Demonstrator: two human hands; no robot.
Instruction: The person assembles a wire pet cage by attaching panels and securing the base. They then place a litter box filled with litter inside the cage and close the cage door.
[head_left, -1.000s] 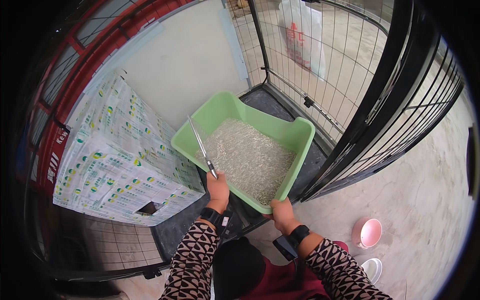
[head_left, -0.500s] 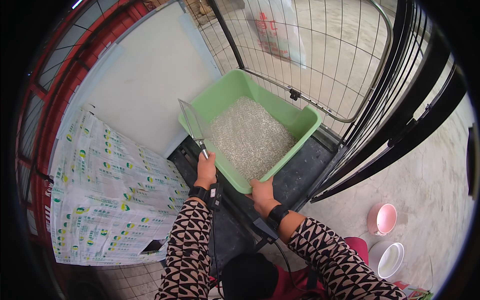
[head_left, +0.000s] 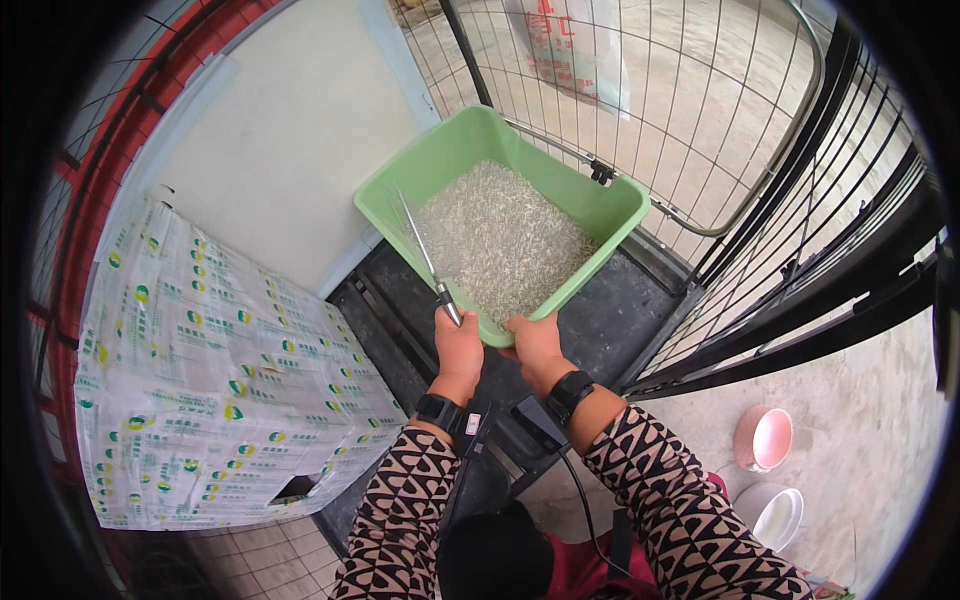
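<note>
A green litter box (head_left: 555, 178) with pale granular litter (head_left: 510, 230) in it rests on a black slatted platform (head_left: 620, 300). My left hand (head_left: 459, 345) is closed round the dark grip of a metal litter scoop (head_left: 447, 297). The scoop's head is seen nearly edge-on, above the box's left side. Beside it, my right hand (head_left: 534, 345) grips the near corner of the box, thumb over the rim, the other fingers mostly hidden beneath.
Wire cage panels (head_left: 690, 100) stand behind and to the right. At left are a white board (head_left: 290, 130) and a box wrapped in printed plastic (head_left: 220, 370). A pink bowl (head_left: 765, 438) and a white bowl (head_left: 772, 515) sit on the floor at right. Beyond the wire hangs a plastic bag (head_left: 575, 50).
My left hand has moved right, close to my right hand, and the scoop has turned more edge-on. My right hand still holds the box corner. The whole view has shifted slightly.
</note>
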